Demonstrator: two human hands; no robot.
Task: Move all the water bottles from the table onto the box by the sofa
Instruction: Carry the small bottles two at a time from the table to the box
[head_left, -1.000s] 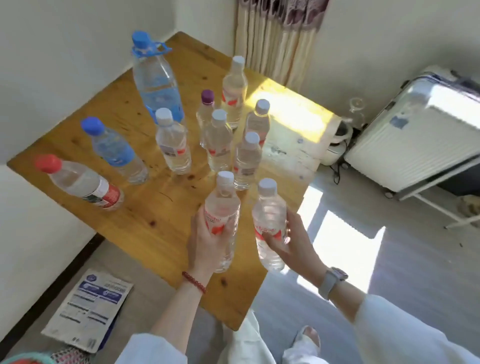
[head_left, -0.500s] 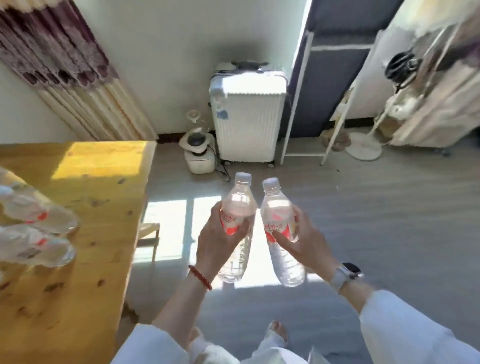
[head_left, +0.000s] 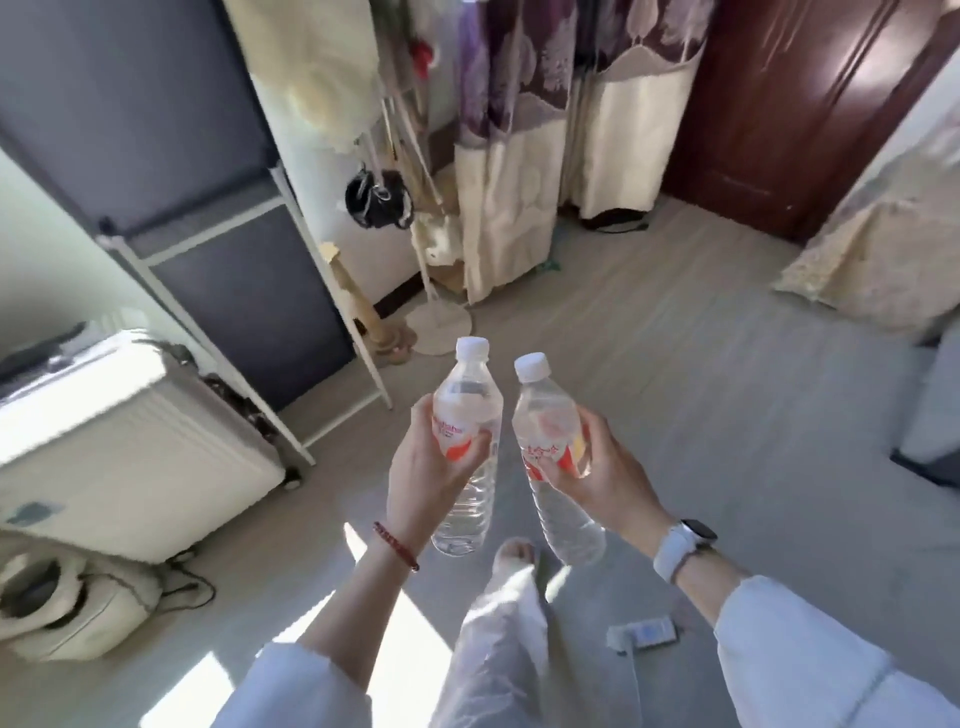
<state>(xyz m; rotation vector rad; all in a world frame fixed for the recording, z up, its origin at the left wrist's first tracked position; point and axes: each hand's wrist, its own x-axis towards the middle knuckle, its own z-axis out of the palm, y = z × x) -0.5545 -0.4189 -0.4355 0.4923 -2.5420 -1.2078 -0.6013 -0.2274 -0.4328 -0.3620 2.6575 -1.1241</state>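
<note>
I carry two clear water bottles with white caps and red-and-white labels, upright in front of me over the floor. My left hand (head_left: 423, 473) grips the left bottle (head_left: 467, 395) around its label. My right hand (head_left: 605, 467) grips the right bottle (head_left: 545, 415) the same way. The two bottles are close together but apart. The table, the other bottles and the box are out of view.
A white suitcase (head_left: 119, 441) stands at the left with a white appliance (head_left: 67, 608) before it. A dark rack (head_left: 244, 291), a coat stand (head_left: 436, 291) and curtains (head_left: 524, 182) lie ahead. A dark door (head_left: 779, 104) is far right. A small packet (head_left: 641, 634) lies on the floor.
I lifted both bottles off the table and turned right. The table has left the view; the suitcase has slid to the left, and the door and curtains have come into sight.
</note>
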